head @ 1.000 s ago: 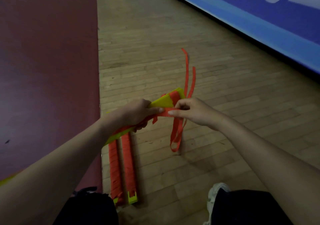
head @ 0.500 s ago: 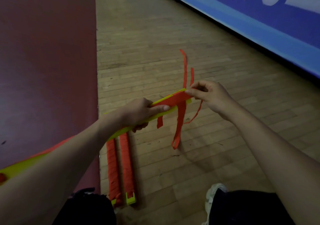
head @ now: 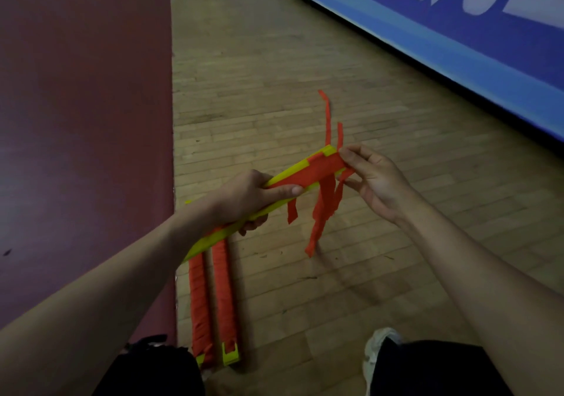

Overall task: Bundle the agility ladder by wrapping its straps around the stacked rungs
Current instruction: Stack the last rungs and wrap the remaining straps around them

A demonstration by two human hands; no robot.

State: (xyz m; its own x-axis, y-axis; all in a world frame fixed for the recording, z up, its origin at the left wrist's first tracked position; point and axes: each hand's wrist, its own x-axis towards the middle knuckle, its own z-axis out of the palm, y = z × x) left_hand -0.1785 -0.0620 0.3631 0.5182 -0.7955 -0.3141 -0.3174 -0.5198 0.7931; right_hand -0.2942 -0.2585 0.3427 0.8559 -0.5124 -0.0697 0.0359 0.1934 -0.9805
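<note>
My left hand (head: 247,196) grips the middle of a stack of yellow rungs (head: 283,176), thumb pressing an orange strap flat on top. The stack points up and to the right above the floor. An orange strap (head: 323,171) is wound around its far end, and loose strap ends (head: 319,221) dangle below it. My right hand (head: 370,179) is at the far end of the stack, fingertips pinching the strap against the rungs. More strap (head: 328,115) trails across the floor beyond the stack.
Two finished bundles wrapped in orange (head: 212,298) lie side by side on the wooden floor (head: 274,75), below my left hand. A dark red mat (head: 82,106) covers the left. A blue banner (head: 457,29) runs along the right. My knees and a white shoe (head: 377,343) are at the bottom.
My right hand carried the strap from the middle of the stack out to its far end, and the wrap now covers more of that end. The left hand kept its grip.
</note>
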